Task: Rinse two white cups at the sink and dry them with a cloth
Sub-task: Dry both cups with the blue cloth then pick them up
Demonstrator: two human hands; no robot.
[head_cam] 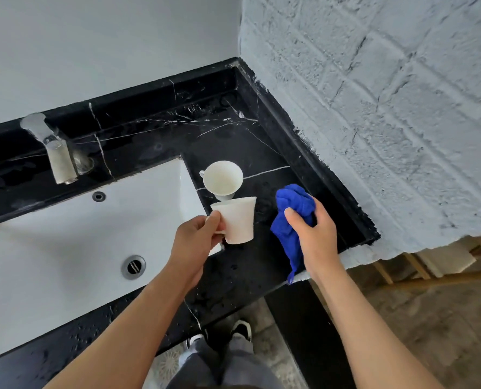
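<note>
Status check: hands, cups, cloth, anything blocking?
Left hand grips held cup by its handle. Right hand holds blue cloth, apart from it. Second cup upright on black counter. Nothing between cloth and cup.

Only partial lettering on countertop (155, 141), unreadable.

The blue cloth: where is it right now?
In the head view, the blue cloth is gripped in the right hand, above the black counter, right of both cups.
</note>
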